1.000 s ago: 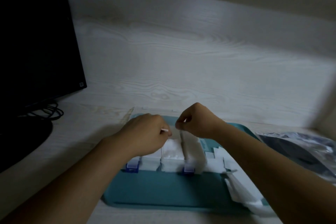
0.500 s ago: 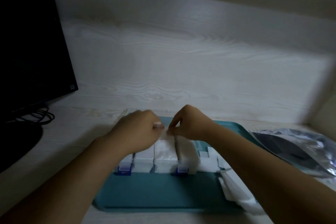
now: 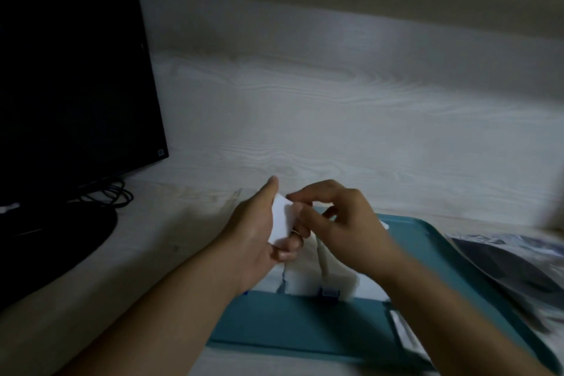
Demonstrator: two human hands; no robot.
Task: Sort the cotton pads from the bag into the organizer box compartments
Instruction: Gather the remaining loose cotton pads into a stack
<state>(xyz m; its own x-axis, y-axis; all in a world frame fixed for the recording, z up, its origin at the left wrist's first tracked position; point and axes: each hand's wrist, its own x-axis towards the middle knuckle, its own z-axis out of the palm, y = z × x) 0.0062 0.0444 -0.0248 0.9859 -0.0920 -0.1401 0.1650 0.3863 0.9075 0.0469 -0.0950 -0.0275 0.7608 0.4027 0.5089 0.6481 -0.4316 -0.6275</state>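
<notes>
A white cotton pad (image 3: 281, 220) is held up above the organizer box (image 3: 308, 281), which stands on a teal tray (image 3: 293, 320). My left hand (image 3: 256, 235) grips the pad between thumb and fingers. My right hand (image 3: 341, 229) is right beside it, its fingertips touching the pad's top edge. The box is clear with blue latches, and white pads fill the compartments that show; both hands hide much of it. The bag (image 3: 506, 265), shiny and crumpled, lies at the right.
A black monitor (image 3: 70, 85) with its stand and cables (image 3: 110, 195) takes the left side of the pale wooden desk. A few loose white pads (image 3: 403, 330) lie on the tray's right part. A wood-grain wall stands behind.
Both hands have risen from the box. The left hand now holds a pad up, turned toward me; before, both hands pinched something small over the compartments. The camera view has shifted.
</notes>
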